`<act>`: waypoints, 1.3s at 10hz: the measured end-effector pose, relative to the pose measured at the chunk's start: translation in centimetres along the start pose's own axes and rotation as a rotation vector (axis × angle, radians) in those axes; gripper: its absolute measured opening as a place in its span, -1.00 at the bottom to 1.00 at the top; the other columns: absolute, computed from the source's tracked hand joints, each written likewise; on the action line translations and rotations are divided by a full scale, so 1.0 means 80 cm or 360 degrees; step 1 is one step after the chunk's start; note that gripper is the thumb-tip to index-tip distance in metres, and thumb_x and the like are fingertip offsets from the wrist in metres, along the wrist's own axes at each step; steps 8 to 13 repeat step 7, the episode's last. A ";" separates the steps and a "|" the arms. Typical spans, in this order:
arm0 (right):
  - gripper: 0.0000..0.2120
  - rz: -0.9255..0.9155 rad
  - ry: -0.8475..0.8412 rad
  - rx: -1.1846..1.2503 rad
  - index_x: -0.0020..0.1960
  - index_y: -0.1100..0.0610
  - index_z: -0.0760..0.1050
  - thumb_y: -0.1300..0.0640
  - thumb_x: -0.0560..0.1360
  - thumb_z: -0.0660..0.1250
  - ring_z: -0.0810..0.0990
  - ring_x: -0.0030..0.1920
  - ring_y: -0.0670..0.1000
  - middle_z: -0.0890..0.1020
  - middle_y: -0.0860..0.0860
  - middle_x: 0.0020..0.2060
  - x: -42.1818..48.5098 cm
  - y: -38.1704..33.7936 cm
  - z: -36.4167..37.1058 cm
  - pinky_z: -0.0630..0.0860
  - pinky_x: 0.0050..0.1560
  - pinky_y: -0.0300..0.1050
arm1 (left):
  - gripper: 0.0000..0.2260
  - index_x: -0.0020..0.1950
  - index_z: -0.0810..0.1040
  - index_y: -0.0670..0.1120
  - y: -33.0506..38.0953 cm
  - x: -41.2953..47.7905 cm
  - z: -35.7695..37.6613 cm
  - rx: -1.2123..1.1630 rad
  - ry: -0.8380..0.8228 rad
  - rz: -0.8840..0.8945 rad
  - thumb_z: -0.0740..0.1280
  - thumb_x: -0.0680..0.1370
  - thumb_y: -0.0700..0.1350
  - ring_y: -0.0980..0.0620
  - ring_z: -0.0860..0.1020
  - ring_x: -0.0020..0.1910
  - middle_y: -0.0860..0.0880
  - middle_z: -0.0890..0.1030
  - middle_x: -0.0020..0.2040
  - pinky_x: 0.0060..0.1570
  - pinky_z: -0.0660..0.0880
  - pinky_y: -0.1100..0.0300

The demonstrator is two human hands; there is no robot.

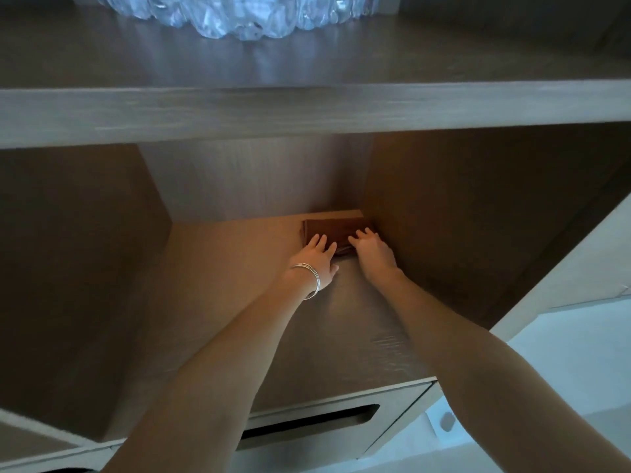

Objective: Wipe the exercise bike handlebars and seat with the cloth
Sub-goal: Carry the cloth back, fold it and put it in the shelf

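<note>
A folded brown cloth [333, 230] lies at the back right corner of an open wooden cabinet compartment. My left hand [316, 259], with silver bangles on the wrist, rests with straight fingers on the cloth's near left edge. My right hand [372, 249] lies flat on the cloth's near right part, fingers spread and pointing toward the back wall. Both arms reach deep into the compartment. No exercise bike is in view.
A thick wooden shelf [307, 110] spans above the compartment, carrying a clear glass piece [239, 15] at its back. The compartment's side walls [461, 216] close in left and right. Below the compartment floor is a drawer with a cut-out handle slot [307, 426]. Pale floor [563, 387] shows at right.
</note>
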State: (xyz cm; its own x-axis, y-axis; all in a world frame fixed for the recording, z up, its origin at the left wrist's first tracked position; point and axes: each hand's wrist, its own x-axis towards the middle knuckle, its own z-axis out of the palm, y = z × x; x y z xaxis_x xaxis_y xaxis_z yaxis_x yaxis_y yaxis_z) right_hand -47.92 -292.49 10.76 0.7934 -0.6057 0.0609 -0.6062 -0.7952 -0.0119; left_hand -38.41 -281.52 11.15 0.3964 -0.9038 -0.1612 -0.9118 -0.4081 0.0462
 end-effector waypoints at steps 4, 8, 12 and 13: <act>-0.59 0.0017 -0.0029 -0.0032 0.43 0.15 0.30 0.32 0.62 0.00 0.24 0.45 0.15 0.35 0.15 0.41 0.074 0.007 -0.005 0.21 0.40 0.00 | -0.44 0.53 -0.06 -0.03 -0.022 0.064 -0.003 -0.0116 0.0023 -0.0037 0.07 0.60 0.08 -0.03 -0.14 0.53 -0.08 -0.09 0.56 0.49 0.02 0.00; -0.42 -0.0037 -0.0110 0.0162 0.53 0.11 0.05 0.13 0.59 0.22 0.05 0.52 0.13 0.14 0.12 0.52 -0.004 -0.008 -0.044 0.07 0.49 0.03 | -0.39 0.52 0.02 -0.02 -0.004 -0.010 -0.008 -0.0087 0.0220 -0.0112 0.11 0.55 0.19 -0.09 -0.08 0.53 -0.12 -0.02 0.56 0.48 -0.01 -0.04; -0.42 -0.0037 -0.0110 0.0162 0.53 0.11 0.05 0.13 0.59 0.22 0.05 0.52 0.13 0.14 0.12 0.52 -0.004 -0.008 -0.044 0.07 0.49 0.03 | -0.39 0.52 0.02 -0.02 -0.004 -0.010 -0.008 -0.0087 0.0220 -0.0112 0.11 0.55 0.19 -0.09 -0.08 0.53 -0.12 -0.02 0.56 0.48 -0.01 -0.04; -0.42 -0.0037 -0.0110 0.0162 0.53 0.11 0.05 0.13 0.59 0.22 0.05 0.52 0.13 0.14 0.12 0.52 -0.004 -0.008 -0.044 0.07 0.49 0.03 | -0.39 0.52 0.02 -0.02 -0.004 -0.010 -0.008 -0.0087 0.0220 -0.0112 0.11 0.55 0.19 -0.09 -0.08 0.53 -0.12 -0.02 0.56 0.48 -0.01 -0.04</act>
